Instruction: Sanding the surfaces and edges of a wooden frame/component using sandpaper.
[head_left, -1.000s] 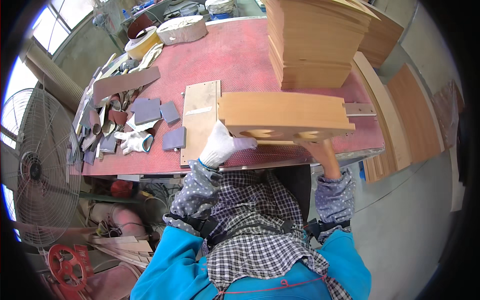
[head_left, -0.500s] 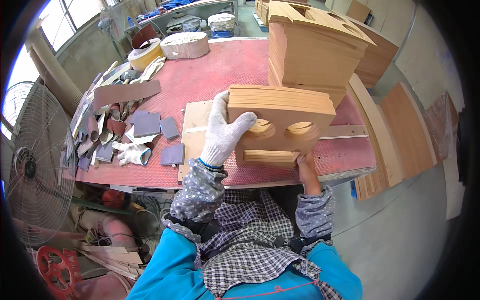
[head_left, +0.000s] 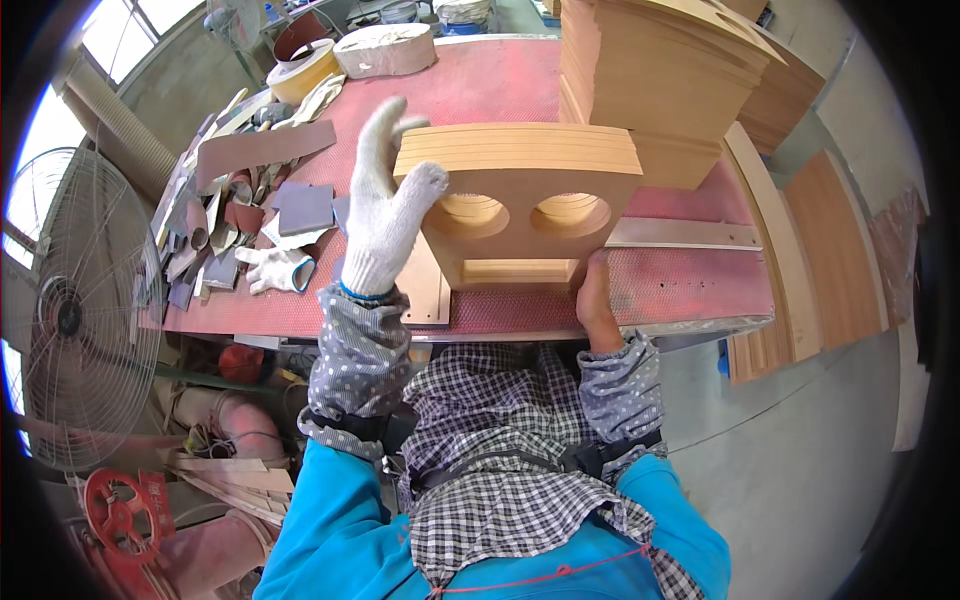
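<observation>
A block of stacked wooden panels (head_left: 520,215) stands on edge on the bench, with layered edges on top, two round holes and a rectangular notch at the bottom. My left hand (head_left: 385,205), in a white knit glove, is at the block's left side. Its fingers are stretched up and apart, with the thumb by the left hole. My bare right hand (head_left: 597,302) holds the block's lower right corner, its fingers partly hidden. Beneath the left side lies a pale wooden board (head_left: 430,290).
A taller pile of similar panels (head_left: 665,80) rises behind on the right. Sanding pads and scraps (head_left: 305,208) and a spare glove (head_left: 272,268) litter the left of the red bench (head_left: 490,90). A caged fan (head_left: 75,310) stands far left; boards (head_left: 835,250) lean at right.
The block has moved left and toward me, and its panel edges now line up more evenly. My left hand's fingers have spread away from it. The right hand has shifted slightly up its side.
</observation>
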